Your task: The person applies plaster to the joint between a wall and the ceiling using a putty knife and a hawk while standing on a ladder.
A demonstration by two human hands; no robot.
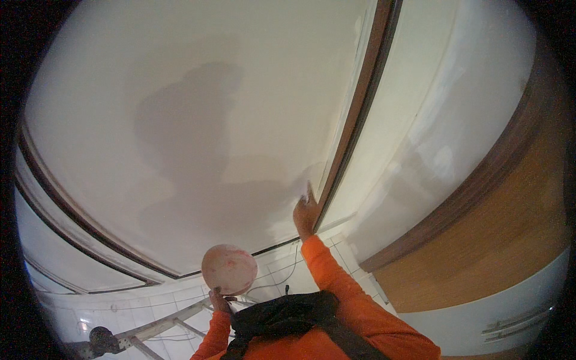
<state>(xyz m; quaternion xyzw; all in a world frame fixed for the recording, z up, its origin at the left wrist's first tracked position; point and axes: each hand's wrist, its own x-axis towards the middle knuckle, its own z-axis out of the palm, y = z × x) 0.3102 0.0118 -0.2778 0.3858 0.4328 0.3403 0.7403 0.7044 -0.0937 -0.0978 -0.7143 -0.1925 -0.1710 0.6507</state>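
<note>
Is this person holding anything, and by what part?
The left hand holds a round pinkish bowl by its near edge; whether the right hand grips anything cannot be told.

The pale bowl (229,270) at near left looks like plastic, its inside matt and smeared with pinkish residue, while the broad panel (288,90) beyond it is smooth and matt, edged at right by brown, wood-like trim (355,117). Farther right, a brown surface (468,246) looks like wood. Orange sleeves (345,288) are matt cloth; the near-left ladder (159,324) appears to be dull metal.
</note>
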